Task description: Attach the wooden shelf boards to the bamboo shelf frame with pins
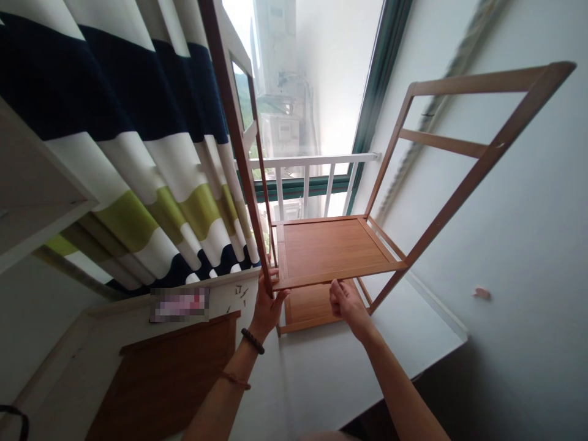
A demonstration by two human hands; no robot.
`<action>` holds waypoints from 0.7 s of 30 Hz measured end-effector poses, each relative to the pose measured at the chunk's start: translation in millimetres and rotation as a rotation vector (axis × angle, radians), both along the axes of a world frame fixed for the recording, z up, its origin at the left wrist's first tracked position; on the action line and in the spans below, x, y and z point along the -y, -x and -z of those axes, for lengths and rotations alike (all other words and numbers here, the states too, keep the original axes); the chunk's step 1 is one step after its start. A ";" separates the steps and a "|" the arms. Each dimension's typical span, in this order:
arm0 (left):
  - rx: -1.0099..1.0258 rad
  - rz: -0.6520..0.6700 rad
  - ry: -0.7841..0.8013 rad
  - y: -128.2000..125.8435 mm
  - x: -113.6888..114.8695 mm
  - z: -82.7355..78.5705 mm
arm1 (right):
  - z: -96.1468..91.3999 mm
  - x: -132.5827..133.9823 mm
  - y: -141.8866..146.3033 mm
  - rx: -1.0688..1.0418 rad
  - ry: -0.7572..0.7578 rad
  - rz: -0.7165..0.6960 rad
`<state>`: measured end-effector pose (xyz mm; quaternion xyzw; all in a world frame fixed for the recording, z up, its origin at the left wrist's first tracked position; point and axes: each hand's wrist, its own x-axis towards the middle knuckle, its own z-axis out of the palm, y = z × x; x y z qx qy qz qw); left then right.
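A brown wooden shelf rack stands on a white table (349,367) by the window. It has a tall left side frame (239,141), a right side frame (463,147) and a flat shelf board (333,248) between them, with a lower board (307,306) beneath. My left hand (266,306) is wrapped round the foot of the left frame at the shelf's front corner. My right hand (346,303) is closed in a pinch under the front edge of the shelf board. A bead bracelet (252,340) is on my left wrist.
A loose brown wooden panel (169,380) lies flat at the left on the table. Small screws or pegs (241,294) are scattered near the wall. A striped curtain (138,153) hangs at left. A white window railing (312,162) is behind the rack, a white wall at right.
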<state>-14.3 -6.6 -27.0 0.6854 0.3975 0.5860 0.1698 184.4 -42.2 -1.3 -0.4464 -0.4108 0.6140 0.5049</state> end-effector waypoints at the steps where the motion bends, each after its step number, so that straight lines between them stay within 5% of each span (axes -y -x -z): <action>1: -0.005 0.000 -0.007 -0.1 -0.2 -0.6 | -3.8 -4.1 7.0 -0.066 0.007 -0.060; 5: 0.011 -0.011 -0.013 -2.1 -0.5 1.6 | -14.5 -13.4 19.9 -0.247 0.025 -0.090; 15: 0.075 0.000 -0.019 -26.4 2.1 8.9 | -11.6 -16.8 13.8 -0.278 0.125 -0.074; 21: 0.007 0.049 0.017 -19.0 9.8 14.3 | -2.1 -22.5 40.0 -0.095 0.045 -0.194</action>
